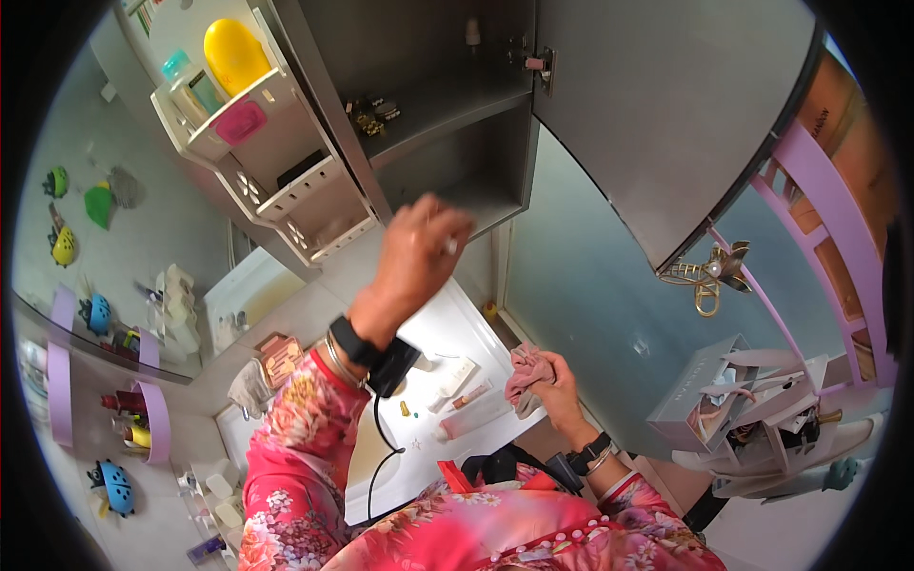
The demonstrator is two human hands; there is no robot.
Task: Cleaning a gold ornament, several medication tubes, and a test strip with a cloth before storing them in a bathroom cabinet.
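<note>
My left hand [424,243] is raised in front of the lower shelf of an open grey cabinet [457,119]. Its fingers are curled in and a little blurred; whatever they may hold is hidden. Lower and to the right, my right hand [560,388] grips a crumpled pink cloth [526,373] with a greyish part, above the edge of the white counter [484,333]. On the upper cabinet shelf sit small gold-coloured trinkets [371,116] and a small white-and-pink bottle [472,33]. The cabinet door [666,114] stands swung out to the right.
Left of the cabinet, a white rack [271,195] holds a yellow bottle [236,59] and a teal-capped bottle [193,88]. A pinkish tube [465,419] lies on the counter. A gold claw clip [706,274] hangs below the door, above a grey box [700,390].
</note>
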